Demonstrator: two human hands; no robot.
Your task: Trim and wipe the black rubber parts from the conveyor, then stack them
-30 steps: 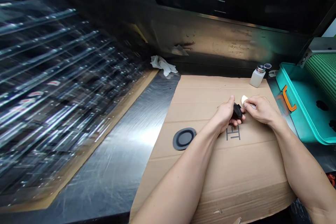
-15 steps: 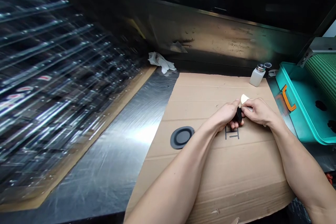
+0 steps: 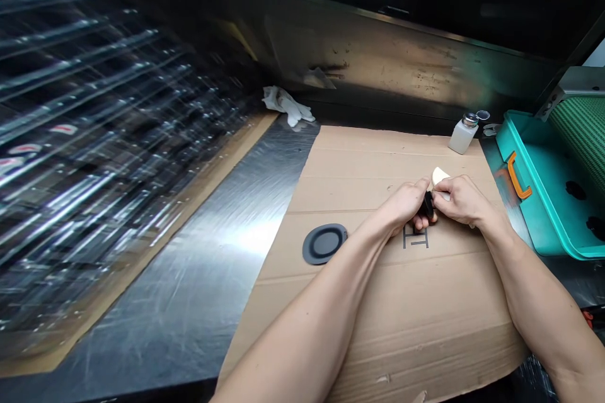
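Note:
My left hand (image 3: 412, 204) is closed around a small black piece (image 3: 428, 204) above the cardboard sheet (image 3: 378, 302). Right beside it, my right hand (image 3: 458, 198) pinches something at the edge of that piece, too small to make out. A cream-coloured pad (image 3: 439, 175) shows just beyond the fingertips, partly hidden by my right hand. A dark grey oval part (image 3: 324, 244) with a ring-shaped recess lies on the cardboard, left of my left forearm.
A white bottle with a metal cap (image 3: 464, 133) stands at the cardboard's back right. Further right is a teal bin (image 3: 543, 220) with an orange handle. Crumpled white gloves (image 3: 288, 106) lie at the back. Clear plastic trays (image 3: 94, 157) fill the left.
The view has shifted slightly, and things on the left sit a little further left. Both hands keep nearly the same place, with the black piece turned slightly between them.

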